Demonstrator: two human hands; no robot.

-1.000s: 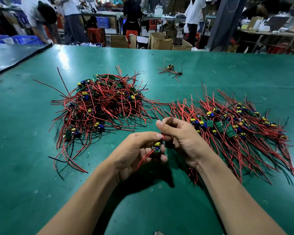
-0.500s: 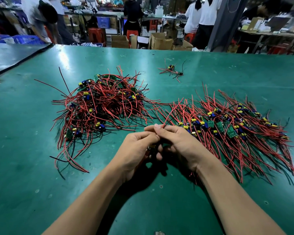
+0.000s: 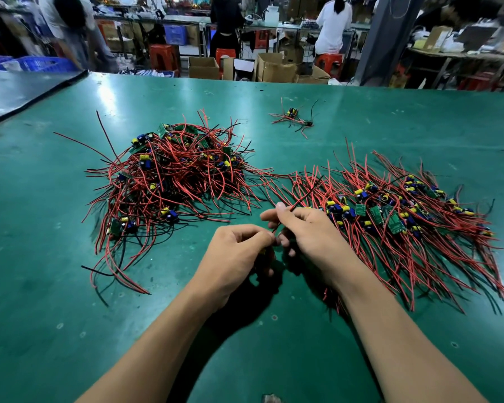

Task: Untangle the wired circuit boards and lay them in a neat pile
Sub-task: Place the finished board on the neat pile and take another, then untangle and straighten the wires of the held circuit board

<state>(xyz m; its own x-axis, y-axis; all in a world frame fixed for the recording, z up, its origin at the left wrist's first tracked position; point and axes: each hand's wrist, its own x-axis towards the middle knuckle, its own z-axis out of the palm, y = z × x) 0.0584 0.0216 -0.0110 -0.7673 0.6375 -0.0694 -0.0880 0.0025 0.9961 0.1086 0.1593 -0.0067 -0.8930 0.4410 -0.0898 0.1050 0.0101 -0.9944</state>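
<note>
Two hands meet at the near centre of the table (image 3: 361, 112): left hand (image 3: 236, 254) curled shut around a mostly hidden circuit board, right hand (image 3: 309, 231) pinching its red wire (image 3: 303, 197), which runs far-right toward the neat pile (image 3: 405, 216), just beside that hand.

The board gripped between the left hand (image 3: 236, 251) and right hand (image 3: 309, 234) is hidden by the curled fingers; only its wires (image 3: 300, 199) are seen. Boards deep inside the tangled heap (image 3: 169, 175), left of the hands, are covered by wire. Both forearms are cut off by the lower edge. The small cluster (image 3: 293, 117) beyond the hands is too small to resolve.
</note>
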